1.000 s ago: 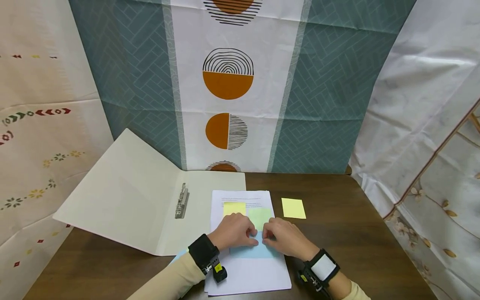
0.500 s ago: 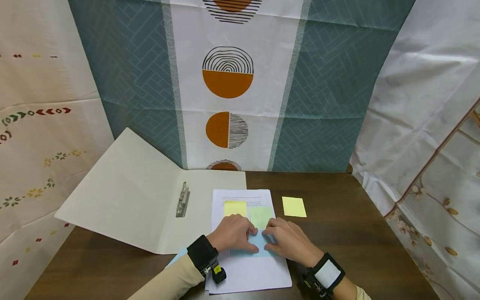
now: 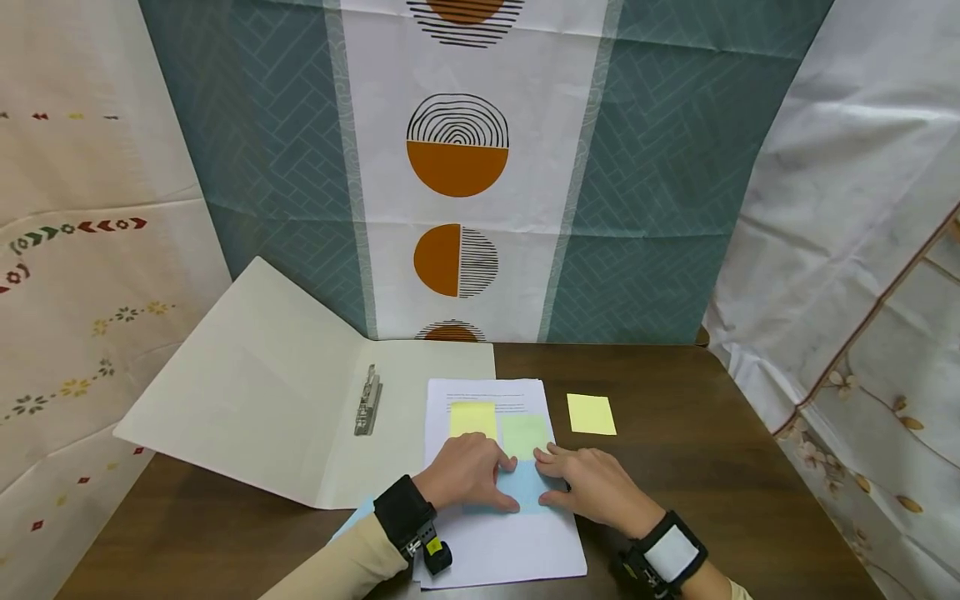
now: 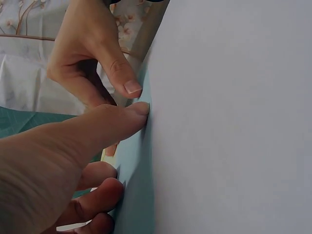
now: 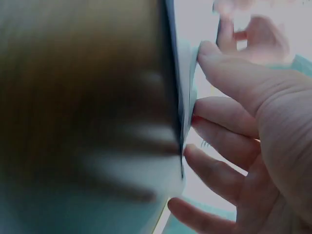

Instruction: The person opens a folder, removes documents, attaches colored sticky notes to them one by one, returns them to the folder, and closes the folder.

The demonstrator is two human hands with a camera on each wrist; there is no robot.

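A blue sticky note (image 3: 527, 493) lies on a stack of white printed paper (image 3: 517, 554), partly covered by both hands. My left hand (image 3: 465, 475) rests on its left part, thumb and fingertips pressing down; in the left wrist view the thumb touches the blue paper (image 4: 139, 180) near its edge. My right hand (image 3: 600, 485) touches the note's right part, fingers spread and lightly bent. In the right wrist view those fingertips lie along the paper. Above the blue note, a yellow sticky note (image 3: 472, 418) and a green sticky note (image 3: 524, 435) sit side by side on the page.
An open white folder (image 3: 247, 392) with a metal clip (image 3: 367, 404) lies at the left, its right panel reaching under the paper. A loose yellow sticky note (image 3: 592, 414) is on the brown table (image 3: 697, 458). Something blue (image 3: 352, 520) shows beside the left sleeve.
My right hand has slid right, away from the left hand, and its fingers have spread from a bent pose. More of the blue note shows between the hands. The left hand stays put.
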